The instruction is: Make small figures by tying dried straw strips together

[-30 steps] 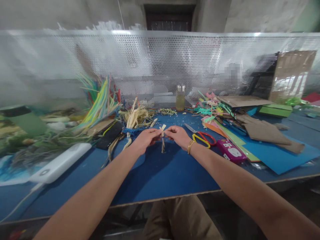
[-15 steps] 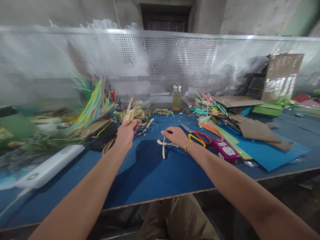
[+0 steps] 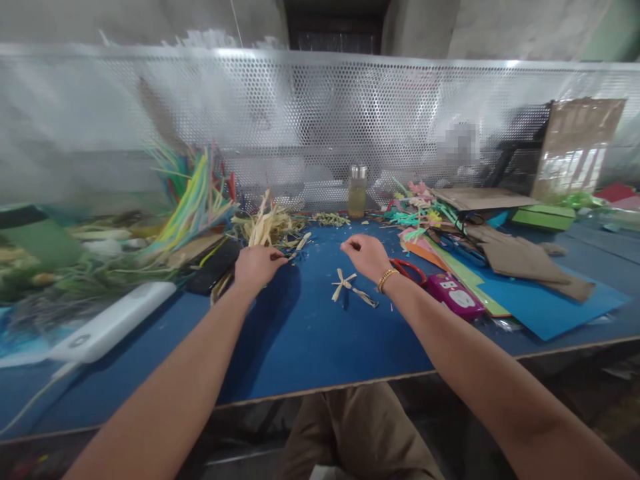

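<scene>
A small star-shaped figure of pale dried straw strips (image 3: 344, 285), with a longer tail to the right, lies on the blue tabletop between my hands. My right hand (image 3: 369, 256), with a gold bracelet at the wrist, is above and right of it, apart from it. Its fingers are curled in, with nothing visible in them. Partly behind that hand lie red-handled scissors (image 3: 411, 270). My left hand (image 3: 256, 270) is at the near edge of a heap of dried straw strips (image 3: 270, 223). Its fingertips are pinched together; whatever they hold is too small to make out.
A white power strip (image 3: 115, 323) and a black phone-like object (image 3: 214, 267) lie left. Colourful strips (image 3: 193, 197) stand behind them. A bottle (image 3: 357, 193) stands before the perforated metal panel (image 3: 320, 120). Right are a purple case (image 3: 454, 295), blue sheets (image 3: 550, 303) and brown cardboard (image 3: 530, 263).
My right hand has let go of the straw figure and moved up and right, leaving it on the table. My left hand has lowered slightly, its fingers now turned toward the table.
</scene>
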The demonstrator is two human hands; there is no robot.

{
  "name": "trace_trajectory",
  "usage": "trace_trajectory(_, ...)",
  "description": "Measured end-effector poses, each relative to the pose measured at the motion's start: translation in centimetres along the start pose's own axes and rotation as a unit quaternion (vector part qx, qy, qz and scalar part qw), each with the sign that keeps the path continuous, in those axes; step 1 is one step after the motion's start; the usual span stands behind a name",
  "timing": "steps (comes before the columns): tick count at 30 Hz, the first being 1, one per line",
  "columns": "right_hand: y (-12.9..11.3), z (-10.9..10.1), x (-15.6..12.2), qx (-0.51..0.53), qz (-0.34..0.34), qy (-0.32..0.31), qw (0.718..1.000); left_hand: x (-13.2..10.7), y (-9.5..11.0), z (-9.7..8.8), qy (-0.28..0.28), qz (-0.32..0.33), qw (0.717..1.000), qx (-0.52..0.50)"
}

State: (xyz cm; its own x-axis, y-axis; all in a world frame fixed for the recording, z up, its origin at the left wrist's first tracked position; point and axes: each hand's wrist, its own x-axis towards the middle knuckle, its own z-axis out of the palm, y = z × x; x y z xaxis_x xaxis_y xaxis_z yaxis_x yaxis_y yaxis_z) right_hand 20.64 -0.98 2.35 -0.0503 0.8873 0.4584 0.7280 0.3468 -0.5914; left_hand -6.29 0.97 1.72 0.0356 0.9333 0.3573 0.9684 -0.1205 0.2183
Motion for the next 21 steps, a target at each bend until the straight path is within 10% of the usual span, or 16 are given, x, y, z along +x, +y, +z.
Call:
trace_trajectory(7, -0.4, 0.4, -0.4, 0.006, -0.016, -0.023, 1.0, -0.1, 0.9, 0.9, 0.017, 0.028, 0.999, 0.039)
trace_trajectory(21, 0.1, 0.4, -0.7, -0.099, -0.065, 0.06, 0.991, -1.4, 3.8, 0.1, -0.098, 0.05, 0.912, -0.394)
